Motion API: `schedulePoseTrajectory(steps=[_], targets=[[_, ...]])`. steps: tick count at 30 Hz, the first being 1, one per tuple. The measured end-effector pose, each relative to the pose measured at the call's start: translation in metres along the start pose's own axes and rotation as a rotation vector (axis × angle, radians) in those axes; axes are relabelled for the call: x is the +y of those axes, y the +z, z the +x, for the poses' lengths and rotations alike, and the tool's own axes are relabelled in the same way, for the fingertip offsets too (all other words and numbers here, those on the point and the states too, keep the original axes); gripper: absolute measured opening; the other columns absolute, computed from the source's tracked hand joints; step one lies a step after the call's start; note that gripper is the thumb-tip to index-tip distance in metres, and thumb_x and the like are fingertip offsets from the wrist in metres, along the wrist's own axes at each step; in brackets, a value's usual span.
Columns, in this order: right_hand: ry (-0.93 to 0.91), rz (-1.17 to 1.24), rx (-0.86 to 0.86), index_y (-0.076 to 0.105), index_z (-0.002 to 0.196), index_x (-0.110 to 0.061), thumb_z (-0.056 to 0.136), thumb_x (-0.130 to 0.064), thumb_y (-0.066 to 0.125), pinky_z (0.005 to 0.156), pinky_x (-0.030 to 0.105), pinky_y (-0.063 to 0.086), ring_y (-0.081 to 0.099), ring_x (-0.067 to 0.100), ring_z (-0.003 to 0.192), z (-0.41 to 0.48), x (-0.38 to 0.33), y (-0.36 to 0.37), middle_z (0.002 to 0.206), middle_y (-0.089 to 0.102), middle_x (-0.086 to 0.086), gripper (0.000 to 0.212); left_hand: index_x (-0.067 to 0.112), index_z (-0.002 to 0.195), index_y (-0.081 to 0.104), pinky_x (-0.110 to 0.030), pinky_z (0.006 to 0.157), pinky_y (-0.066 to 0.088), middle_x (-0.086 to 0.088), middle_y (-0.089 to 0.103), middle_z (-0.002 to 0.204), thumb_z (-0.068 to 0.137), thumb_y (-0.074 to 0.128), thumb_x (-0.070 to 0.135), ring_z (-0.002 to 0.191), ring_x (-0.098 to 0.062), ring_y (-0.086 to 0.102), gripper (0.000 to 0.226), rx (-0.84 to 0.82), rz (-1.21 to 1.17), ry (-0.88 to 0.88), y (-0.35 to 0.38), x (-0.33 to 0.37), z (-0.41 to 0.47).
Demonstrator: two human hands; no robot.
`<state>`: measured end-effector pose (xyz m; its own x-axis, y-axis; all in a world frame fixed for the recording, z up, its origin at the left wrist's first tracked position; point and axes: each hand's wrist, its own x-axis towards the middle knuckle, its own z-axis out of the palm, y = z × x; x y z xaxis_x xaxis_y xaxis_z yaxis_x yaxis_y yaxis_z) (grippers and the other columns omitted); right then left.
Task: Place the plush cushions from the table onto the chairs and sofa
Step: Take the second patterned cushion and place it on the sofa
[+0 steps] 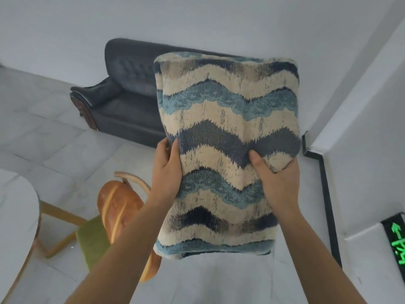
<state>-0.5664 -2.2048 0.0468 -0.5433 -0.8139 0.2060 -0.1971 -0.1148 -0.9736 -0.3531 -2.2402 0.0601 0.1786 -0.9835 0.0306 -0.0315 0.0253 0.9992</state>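
Holding a wave-patterned cushion (228, 106) upright before the black leather sofa (127, 106), left grip (168, 167) and right grip (278, 181) each pinching its sides

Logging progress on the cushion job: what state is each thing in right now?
Wave-patterned cushion: held in the air, not yet set down.
Left hand: grips the cushion's left edge.
Right hand: grips the cushion's right side.
Bread-shaped cushion: propped on the chair.
Sofa: visible seat bare.
Floor sign: lit green.
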Motion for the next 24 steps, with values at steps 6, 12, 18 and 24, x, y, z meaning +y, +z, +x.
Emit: schedulePoseTrajectory(steps=[6,12,18,24], targets=[[0.075,0.021,0.024,0.055,0.141,-0.027,0.066,-0.058,0.090,0.107,0.047,0.053,0.066,0.014,0.119,0.159,0.064,0.043,0.128,0.069,-0.009,0.088,0.028,0.127,0.056,-0.037,0.088,0.054,0.004,0.065,0.099,0.109,0.038,0.041,0.082,-0.007,0.062,0.029,-0.022,0.018,-0.057,0.095,-0.017,0.143],[0.129,-0.014,-0.133,0.054,0.138,-0.019,0.075,-0.035,0.091,0.105,0.047,0.054,0.065,0.017,0.113,0.304,0.108,0.128,0.124,0.068,-0.004,0.075,0.040,0.126,0.060,-0.051,0.110,0.045,0.007,0.068,0.127,0.087,0.034,0.082,0.121,-0.016,0.062,0.063,0.096,-0.017,-0.178,0.138,-0.041,0.265],[0.051,0.042,-0.360,0.049,0.142,-0.024,0.077,-0.031,0.090,0.100,0.030,0.050,0.062,-0.001,0.111,0.395,0.094,0.264,0.127,0.065,-0.010,0.077,0.041,0.123,0.054,-0.048,0.106,0.049,0.013,0.064,0.124,0.080,0.058,0.079,0.115,-0.009,0.063,0.057,0.316,-0.072,-0.156,0.104,-0.028,0.383],[0.005,0.032,-0.543,0.052,0.139,-0.026,0.078,-0.034,0.090,0.107,0.041,0.053,0.065,0.007,0.119,0.460,0.115,0.448,0.128,0.068,-0.010,0.073,0.035,0.123,0.059,-0.053,0.095,0.057,0.002,0.073,0.119,0.053,0.082,0.080,0.107,-0.024,0.072,0.087,0.555,-0.197,-0.224,0.031,-0.066,0.535]])
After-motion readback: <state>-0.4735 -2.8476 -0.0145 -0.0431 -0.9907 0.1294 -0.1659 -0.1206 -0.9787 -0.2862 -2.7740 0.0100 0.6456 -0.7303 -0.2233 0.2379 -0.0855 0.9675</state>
